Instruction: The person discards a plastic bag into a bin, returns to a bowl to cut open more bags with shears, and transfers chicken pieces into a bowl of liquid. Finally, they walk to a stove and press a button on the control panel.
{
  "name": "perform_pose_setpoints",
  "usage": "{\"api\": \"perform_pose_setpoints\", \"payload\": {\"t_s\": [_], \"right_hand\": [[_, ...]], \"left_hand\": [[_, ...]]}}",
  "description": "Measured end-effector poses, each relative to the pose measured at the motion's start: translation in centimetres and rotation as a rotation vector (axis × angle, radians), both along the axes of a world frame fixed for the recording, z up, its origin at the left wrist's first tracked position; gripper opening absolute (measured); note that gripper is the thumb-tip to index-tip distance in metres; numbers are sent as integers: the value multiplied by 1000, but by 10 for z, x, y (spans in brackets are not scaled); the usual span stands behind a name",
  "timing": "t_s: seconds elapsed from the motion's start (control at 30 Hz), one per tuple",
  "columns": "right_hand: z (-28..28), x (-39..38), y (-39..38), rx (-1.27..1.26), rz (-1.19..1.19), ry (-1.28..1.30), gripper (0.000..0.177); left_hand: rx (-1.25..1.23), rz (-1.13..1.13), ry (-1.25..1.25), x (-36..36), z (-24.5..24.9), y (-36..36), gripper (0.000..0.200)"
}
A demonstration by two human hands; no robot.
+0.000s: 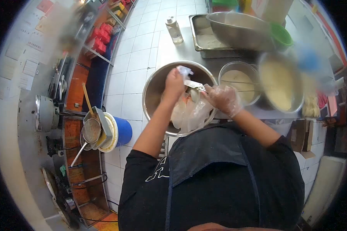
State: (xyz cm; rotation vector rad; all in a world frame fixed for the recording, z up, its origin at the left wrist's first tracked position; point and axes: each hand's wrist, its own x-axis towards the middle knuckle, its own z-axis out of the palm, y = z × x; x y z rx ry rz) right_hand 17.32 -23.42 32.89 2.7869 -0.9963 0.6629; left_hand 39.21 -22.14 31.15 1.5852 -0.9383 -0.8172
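Note:
Over a large steel bowl [147, 101], both my hands are raised close together. My left hand [175, 84], bare, is closed with a crumpled whitish piece of plastic or paper [185, 71] at its fingertips. My right hand [224, 101] wears a clear plastic glove and is closed at one end of a flat, pale metallic strip [194, 84]. The strip's far end reaches toward my left hand; its kind I cannot make out. Inside the bowl, below the hands, lies a clear plastic bag [192, 113] with whitish and orange contents that are hard to tell.
Right of the bowl stand a clear tub of pale liquid [235, 79] and a bowl of pale yellow mixture [277, 84]. Behind are a bottle [174, 30], a steel tray [198, 32] and a metal basin [239, 29]. A blue bucket [123, 132] with strainers is at left.

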Motion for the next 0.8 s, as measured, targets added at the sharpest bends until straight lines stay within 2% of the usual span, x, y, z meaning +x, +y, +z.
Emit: {"api": "perform_pose_setpoints", "payload": {"t_s": [0.07,0.1,0.2,0.27,0.33,0.4,0.5,0.57,0.67,0.8], "right_hand": [[-16,13,-9,-38,58,12,26],[-20,20,-17,-28,100,5,26],[-18,17,-30,-145,102,-57,24],[-12,4,-31,-136,83,28,26],[-10,-6,-34,-289,144,57,29],[-16,-7,-31,-222,193,0,31],[-16,-7,-8,-235,167,73,28],[0,-7,6,-67,163,50,26],[13,-16,8,-123,112,59,27],[10,-30,-14,-214,49,87,31]], "left_hand": [[30,-72,-489,-33,17,22,39],[32,-74,-488,-35,21,25,39],[29,8,-374,-22,40,31,29],[221,138,-43,9,57,40,33],[181,178,-40,8,56,49,34],[154,218,-35,4,55,55,36],[91,236,30,4,58,53,35],[85,189,-75,6,58,51,35],[0,205,6,1,55,46,33],[142,153,32,-14,58,41,32]]}}
